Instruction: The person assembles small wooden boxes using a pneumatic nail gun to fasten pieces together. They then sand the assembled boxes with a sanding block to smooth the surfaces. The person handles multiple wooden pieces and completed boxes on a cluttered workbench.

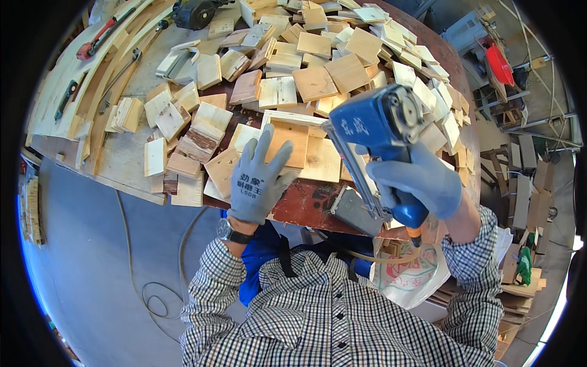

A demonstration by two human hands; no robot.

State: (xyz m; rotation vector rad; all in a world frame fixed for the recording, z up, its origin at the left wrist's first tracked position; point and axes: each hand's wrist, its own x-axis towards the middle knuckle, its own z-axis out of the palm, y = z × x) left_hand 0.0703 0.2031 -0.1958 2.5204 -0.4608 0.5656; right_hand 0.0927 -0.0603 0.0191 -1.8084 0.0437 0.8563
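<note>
My right hand (425,177), in a grey glove, grips the handle of a blue air nail gun (373,119). The tool's nose and slanted magazine hang over the table's near side, and a hose (391,260) trails from its base. My left hand (254,183), gloved as well, lies with fingers spread against a small wooden assembly (288,142) of a flat board with a raised strip along its far side. A second pale board (321,160) sits right beside it. Whether the left fingers press or merely touch the wood, I cannot tell.
A large heap of wooden blocks (315,82) covers the dark red table (299,208). A grey box (358,211) stands at the near edge. Pliers-like red-handled tool (92,46) and long boards (61,98) lie far left. A hose (128,244) loops over the floor.
</note>
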